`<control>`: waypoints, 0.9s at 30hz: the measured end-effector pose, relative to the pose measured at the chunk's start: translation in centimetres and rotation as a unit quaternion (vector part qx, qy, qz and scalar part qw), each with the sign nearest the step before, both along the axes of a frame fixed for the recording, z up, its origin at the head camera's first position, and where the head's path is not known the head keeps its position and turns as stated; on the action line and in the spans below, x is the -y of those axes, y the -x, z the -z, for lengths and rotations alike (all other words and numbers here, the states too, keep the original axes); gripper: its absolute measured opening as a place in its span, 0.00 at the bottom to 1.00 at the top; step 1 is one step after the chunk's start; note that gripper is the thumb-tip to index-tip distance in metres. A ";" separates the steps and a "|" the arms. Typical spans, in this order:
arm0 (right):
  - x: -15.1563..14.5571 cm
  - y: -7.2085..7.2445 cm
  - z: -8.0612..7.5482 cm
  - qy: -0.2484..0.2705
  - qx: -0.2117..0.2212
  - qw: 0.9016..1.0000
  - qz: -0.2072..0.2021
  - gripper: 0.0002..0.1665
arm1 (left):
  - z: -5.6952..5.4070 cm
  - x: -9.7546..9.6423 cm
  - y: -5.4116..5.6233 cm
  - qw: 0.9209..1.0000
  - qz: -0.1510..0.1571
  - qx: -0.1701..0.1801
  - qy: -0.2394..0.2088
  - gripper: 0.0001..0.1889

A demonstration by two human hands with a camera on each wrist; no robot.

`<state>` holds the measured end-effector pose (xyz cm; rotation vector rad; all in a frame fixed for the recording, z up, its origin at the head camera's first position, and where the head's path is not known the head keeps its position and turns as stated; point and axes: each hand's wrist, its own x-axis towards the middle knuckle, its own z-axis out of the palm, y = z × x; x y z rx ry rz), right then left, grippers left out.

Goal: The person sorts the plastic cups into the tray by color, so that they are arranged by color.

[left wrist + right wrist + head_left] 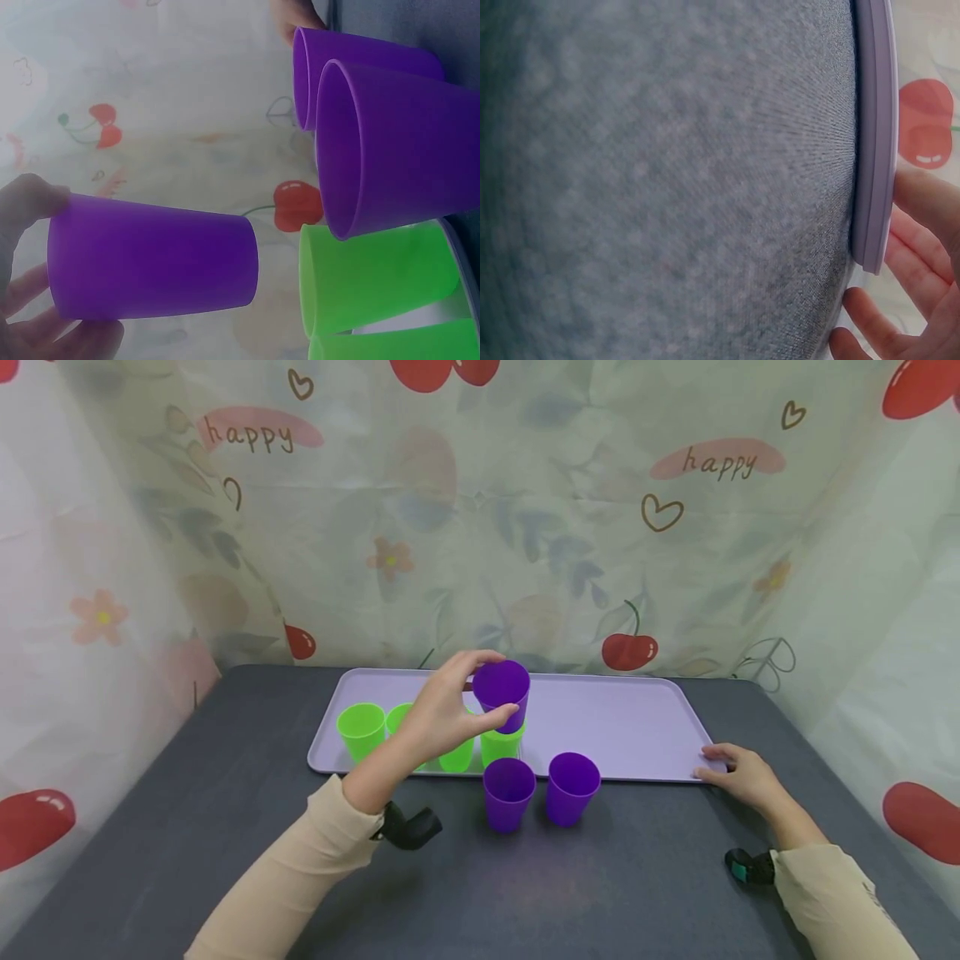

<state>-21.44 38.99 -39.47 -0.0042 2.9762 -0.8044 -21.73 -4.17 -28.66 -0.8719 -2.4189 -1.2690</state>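
Observation:
My left hand (450, 706) grips a purple cup (154, 259) by its rim, thumb on one side and fingers on the other. The cup hangs upright over the rightmost green cup (501, 746), partly hiding it. Several green cups stand in a row in the left part of the lilac tray (600, 718); the left hand and wrist cover some of them. In front of the tray, two more purple cups (508, 793) stand upright side by side. My right hand (746, 777) holds the tray's front right corner, its thumb on the rim (877, 150).
A dark grey table (600, 893) carries the tray and cups. Behind and at both sides hangs a printed curtain (480, 527), close to the tray's back edge. The two standing purple cups are just short of the tray's front rim.

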 end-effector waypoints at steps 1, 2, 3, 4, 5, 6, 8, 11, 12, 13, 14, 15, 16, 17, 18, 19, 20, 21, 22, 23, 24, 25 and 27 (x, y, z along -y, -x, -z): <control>0.0 0.0 0.0 -0.001 -0.001 1.000 0.000 0.34 | 0.0 -0.1 0.1 1.000 0.001 0.003 0.002 0.28; 0.0 0.0 0.0 -0.001 -0.001 1.000 0.001 0.34 | 0.0 -0.3 0.2 1.000 0.003 0.006 0.004 0.28; 0.0 0.0 0.0 -0.002 -0.001 1.000 0.000 0.33 | 0.0 -0.5 0.4 1.000 0.004 0.008 0.006 0.28; 0.0 0.0 0.0 -0.003 -0.002 1.000 0.000 0.33 | -0.1 -0.6 0.5 1.000 0.006 0.011 0.008 0.28; 0.0 0.0 0.1 -0.004 -0.003 1.000 0.000 0.33 | -0.1 -0.8 0.6 1.000 0.008 0.014 0.010 0.28; 0.0 0.0 0.1 -0.005 -0.003 1.000 0.001 0.33 | -0.1 -1.0 0.7 1.000 0.011 0.016 0.010 0.28; 0.0 0.0 0.1 -0.006 -0.005 1.000 0.001 0.32 | -0.1 -1.3 0.9 1.000 0.016 0.018 0.009 0.28; 0.1 0.0 0.1 -0.005 -0.005 1.000 0.002 0.32 | -0.1 -1.9 1.4 1.000 0.022 0.020 0.004 0.28; 0.1 0.0 0.1 -0.005 -0.006 1.000 0.002 0.32 | -0.1 -2.1 1.5 0.999 0.024 0.021 0.001 0.28; 0.1 0.0 0.1 -0.005 -0.005 1.000 0.003 0.33 | -0.1 -2.3 1.6 0.999 0.026 0.023 0.001 0.27; 0.0 0.0 0.1 -0.004 -0.005 1.000 0.003 0.33 | -0.1 -2.5 1.7 0.999 0.028 0.024 0.001 0.27; 0.0 0.0 0.2 -0.004 -0.005 1.000 0.003 0.33 | -0.1 -2.7 1.8 0.999 0.029 0.028 0.002 0.27; 0.0 0.0 0.2 -0.003 -0.004 1.000 0.003 0.33 | -0.1 -2.9 1.9 0.999 0.030 0.032 0.004 0.27; 0.0 0.0 0.2 -0.003 -0.004 1.000 0.004 0.33 | -0.1 -3.1 2.0 0.999 0.030 0.035 0.008 0.27; 0.0 0.0 0.2 -0.002 -0.003 1.000 0.005 0.33 | 0.0 -3.2 2.1 0.999 0.030 0.039 0.013 0.27; 0.0 0.0 0.2 -0.001 -0.002 1.000 0.005 0.33 | 0.0 -3.4 2.3 0.998 0.030 0.043 0.018 0.27; 0.0 0.0 0.2 0.000 -0.001 1.000 0.005 0.33 | 0.1 -3.6 2.4 0.998 0.030 0.047 0.023 0.27; 0.0 0.0 0.2 0.001 0.001 1.000 0.005 0.33 | 0.2 -3.7 2.6 0.998 0.030 0.050 0.030 0.27; 0.0 0.0 0.2 0.002 0.002 1.000 0.006 0.33 | 0.3 -3.9 2.7 0.997 0.029 0.053 0.037 0.27; 0.0 -0.1 0.2 0.003 0.003 1.000 0.006 0.34 | 0.4 -4.0 2.8 0.997 0.031 0.056 0.043 0.27; 0.0 -0.1 0.2 0.004 0.004 1.000 0.006 0.34 | 0.5 -4.2 3.0 0.997 0.033 0.058 0.050 0.27; 0.0 -0.1 0.2 0.005 0.004 1.000 0.006 0.34 | 0.6 -4.4 3.1 0.996 0.034 0.060 0.057 0.27; 0.0 -0.1 0.2 0.005 0.003 1.000 0.006 0.33 | 0.8 -4.7 3.4 0.995 0.039 0.063 0.074 0.27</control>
